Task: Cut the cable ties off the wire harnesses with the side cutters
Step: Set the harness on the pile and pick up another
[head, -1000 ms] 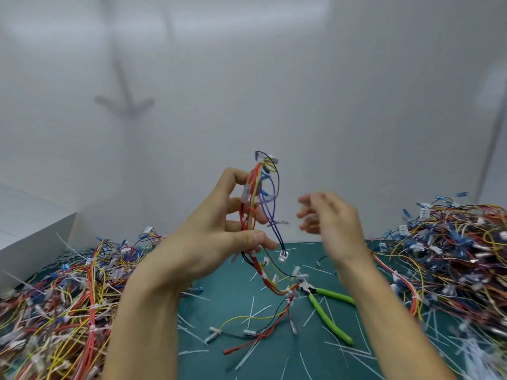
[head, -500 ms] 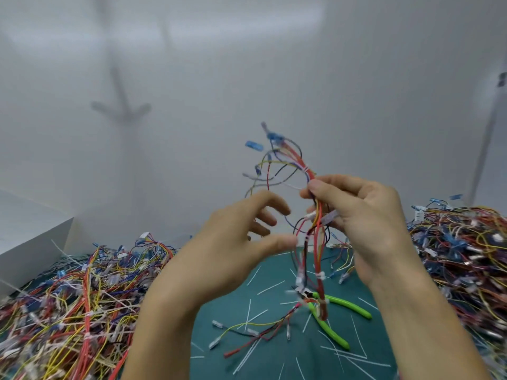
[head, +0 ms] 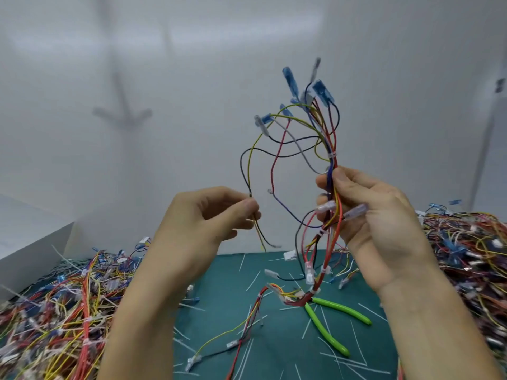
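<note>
My right hand (head: 367,218) grips a wire harness (head: 329,138) and holds it upright in front of me. Its red, yellow, black and blue wires end in blue connectors at the top. A white cable tie (head: 332,155) binds the bundle just above my right thumb, and another white tie (head: 322,231) sits below the hand. My left hand (head: 208,218) pinches a loose yellow and black wire pair (head: 248,171) of the same harness, pulled out to the left. The green-handled side cutters (head: 329,322) lie on the green mat below, untouched.
A heap of harnesses (head: 60,311) covers the mat's left side and another heap (head: 472,250) fills the right. Cut white tie pieces (head: 252,281) are scattered on the green mat (head: 277,349). Another harness (head: 247,319) lies on the mat. A white box (head: 30,242) stands at far left.
The harness has passed from my left hand to my right and been lifted higher. My left hand has moved left and now pinches a loose wire pair, spreading the bundle.
</note>
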